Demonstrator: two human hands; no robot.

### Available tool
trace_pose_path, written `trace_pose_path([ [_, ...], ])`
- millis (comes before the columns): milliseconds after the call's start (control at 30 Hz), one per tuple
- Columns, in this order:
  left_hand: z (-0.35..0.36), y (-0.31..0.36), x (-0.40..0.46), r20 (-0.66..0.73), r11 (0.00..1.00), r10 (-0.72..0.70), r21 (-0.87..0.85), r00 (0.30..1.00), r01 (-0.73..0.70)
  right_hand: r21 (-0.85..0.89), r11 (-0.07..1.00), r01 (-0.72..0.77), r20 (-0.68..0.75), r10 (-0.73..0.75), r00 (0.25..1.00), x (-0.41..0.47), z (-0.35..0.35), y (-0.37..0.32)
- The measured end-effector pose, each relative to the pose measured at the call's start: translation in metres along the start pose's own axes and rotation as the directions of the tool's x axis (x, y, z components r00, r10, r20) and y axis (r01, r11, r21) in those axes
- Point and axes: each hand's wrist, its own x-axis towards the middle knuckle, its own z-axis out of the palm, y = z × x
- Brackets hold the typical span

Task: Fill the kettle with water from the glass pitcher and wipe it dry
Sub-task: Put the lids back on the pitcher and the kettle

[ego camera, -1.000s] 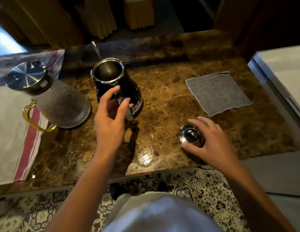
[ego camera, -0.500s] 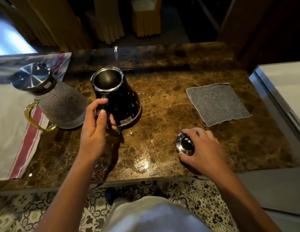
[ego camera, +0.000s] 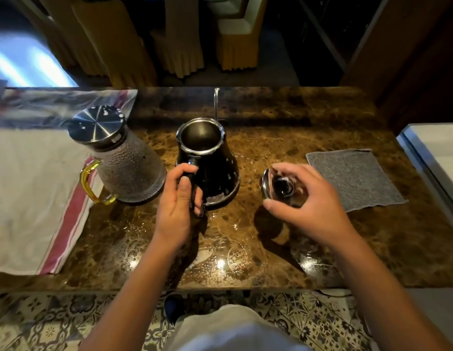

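Note:
A black kettle (ego camera: 215, 171) with a thin gooseneck spout stands uncovered and upright on the marble counter (ego camera: 271, 127). My left hand (ego camera: 178, 201) is closed around its handle on the near side. My right hand (ego camera: 304, 201) holds the kettle's shiny lid (ego camera: 276, 186) tilted, lifted just above the counter to the right of the kettle. To the kettle's left stands the textured glass pitcher (ego camera: 129, 171), with a steel cap and a yellow handle. A grey cloth (ego camera: 354, 178) lies flat at the right.
A white towel with red stripes (ego camera: 35, 193) covers the counter's left part, under the pitcher's edge. Water drops glisten on the counter near its front edge. A white surface with a metal rim (ego camera: 433, 158) adjoins at the right. Covered chairs stand beyond the counter.
My left hand has closed on the kettle's handle. My right hand has lifted the lid off the counter and tilted it. The kettle has turned a little.

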Motion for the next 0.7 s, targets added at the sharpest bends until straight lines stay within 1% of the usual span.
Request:
trace_pose_path([
  [133, -0.002, 0.0, 0.0, 0.013, 0.999, -0.03, -0.017, 0.999, 0.03, 0.225, 0.962, 0.157, -0.045, -0.15, 0.988, 0.032, 0.004, -0.042],
  [200, -0.002, -0.001, 0.0, 0.019, 0.999, -0.036, -0.014, 0.999, 0.036, 0.28, 0.935, 0.217, -0.068, -0.206, 0.976, 0.047, 0.008, -0.057],
  [233, -0.003, -0.002, 0.0, 0.022, 0.999, -0.035, -0.007, 0.999, 0.035, 0.266, 0.932, 0.246, -0.07, -0.236, 0.969, 0.055, 0.011, -0.064],
  [300, -0.003, -0.002, 0.0, 0.024, 0.999, -0.035, 0.01, 0.999, 0.035, 0.183, 0.936, 0.302, -0.064, -0.295, 0.953, 0.07, 0.019, -0.075],
  [400, -0.003, -0.001, -0.001, 0.02, 0.999, -0.04, 0.015, 0.999, 0.039, 0.01, 0.935, 0.355, -0.036, -0.354, 0.934, 0.088, 0.033, -0.087],
  [533, -0.003, 0.0, -0.001, 0.016, 0.998, -0.05, 0.035, 0.999, 0.05, -0.212, 0.894, 0.393, 0.021, -0.398, 0.917, 0.108, 0.048, -0.09],
  [700, -0.003, 0.002, -0.002, 0.009, 0.998, -0.055, 0.021, 0.998, 0.054, -0.297, 0.878, 0.377, 0.074, -0.372, 0.925, 0.118, 0.058, -0.083],
])
